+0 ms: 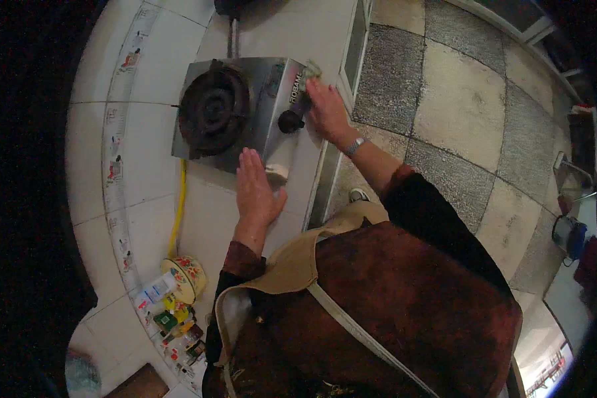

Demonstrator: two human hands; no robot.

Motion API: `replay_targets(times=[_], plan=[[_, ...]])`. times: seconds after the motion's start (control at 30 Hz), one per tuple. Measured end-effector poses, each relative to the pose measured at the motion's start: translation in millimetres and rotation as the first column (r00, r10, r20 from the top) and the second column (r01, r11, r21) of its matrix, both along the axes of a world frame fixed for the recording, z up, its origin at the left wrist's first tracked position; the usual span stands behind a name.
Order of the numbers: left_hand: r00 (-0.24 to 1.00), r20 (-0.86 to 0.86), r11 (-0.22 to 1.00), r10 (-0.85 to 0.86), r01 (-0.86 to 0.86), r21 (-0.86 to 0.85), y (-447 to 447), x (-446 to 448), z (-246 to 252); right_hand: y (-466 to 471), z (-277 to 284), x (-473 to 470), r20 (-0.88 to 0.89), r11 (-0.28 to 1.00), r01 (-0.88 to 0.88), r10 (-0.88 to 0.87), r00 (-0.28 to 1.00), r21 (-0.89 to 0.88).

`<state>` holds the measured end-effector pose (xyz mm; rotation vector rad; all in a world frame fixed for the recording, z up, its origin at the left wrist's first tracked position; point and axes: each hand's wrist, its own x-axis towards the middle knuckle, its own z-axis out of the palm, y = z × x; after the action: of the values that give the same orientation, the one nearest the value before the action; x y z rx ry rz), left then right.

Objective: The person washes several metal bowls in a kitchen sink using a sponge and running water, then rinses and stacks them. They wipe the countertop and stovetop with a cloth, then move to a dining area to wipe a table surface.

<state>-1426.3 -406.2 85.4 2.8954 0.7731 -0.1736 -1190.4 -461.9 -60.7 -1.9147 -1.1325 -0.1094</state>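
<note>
A single-burner gas stove (263, 89) with a steel body and maker's name ROBAM stands on a pale countertop (204, 191). Its round black burner (214, 109) is on the left, and a black control knob (291, 122) sticks out of the front panel. My right hand (328, 107) is at that front panel, fingers over a greenish cloth (312, 68) that shows past the fingertips; the rest of the cloth is hidden. At the stove's near edge, my left hand (256, 191) lies flat, thumb spread, with nothing visible in it.
A yellow gas hose (178, 209) runs from the stove beside the tiled wall (149, 149). Near my left forearm stand a floral enamel pot (191, 276) and several bottles and packets (171, 318). Checkered tile floor (462, 104) lies to the right, beyond the counter's edge.
</note>
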Motion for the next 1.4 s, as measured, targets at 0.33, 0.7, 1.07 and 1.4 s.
replay_targets(times=[0.33,0.7,1.07,1.4], plan=[[1.000,-0.009,1.000,0.004,-0.004,0.026,-3,0,-3,-26,8,47,0.242,0.885,-0.049,0.179,0.954,-0.462],[0.999,0.034,1.000,-0.022,0.022,0.009,1,-5,-6,-25,-10,-13,0.193,0.989,-0.031,0.060,0.979,-0.146],[0.998,-0.002,0.985,-0.062,0.062,0.160,13,-7,-26,-105,5,-196,-0.223,0.636,-0.722,0.688,0.690,-0.273],[0.985,0.093,0.968,-0.143,0.120,0.221,19,-14,-36,-388,-44,-217,-0.257,0.394,-0.186,-0.137,0.957,-0.900]])
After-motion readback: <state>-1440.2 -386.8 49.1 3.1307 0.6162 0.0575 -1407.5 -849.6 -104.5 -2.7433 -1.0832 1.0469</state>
